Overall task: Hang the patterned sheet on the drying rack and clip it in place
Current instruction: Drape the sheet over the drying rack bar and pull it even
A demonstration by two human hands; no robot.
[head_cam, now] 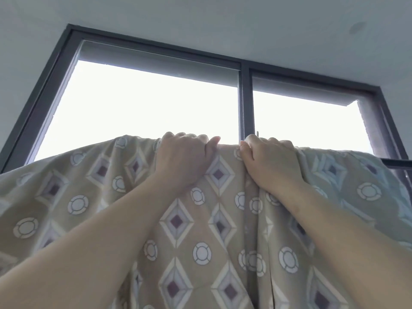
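The patterned sheet (200, 230), beige with diamonds and circles, hangs in front of me and fills the lower half of the view. Its top edge is draped over something that the cloth hides. My left hand (180, 155) grips that top edge with fingers curled over it. My right hand (269, 157) grips the same edge just to the right, the two hands a small gap apart. A short dark piece (258, 134) sticks up behind my right hand; I cannot tell what it is. No clip is visible.
Behind the sheet is a large window (156, 103) with a dark frame and a vertical mullion (245, 97). A dark horizontal bar (399, 162) shows at the right edge. The grey ceiling (223, 18) is overhead.
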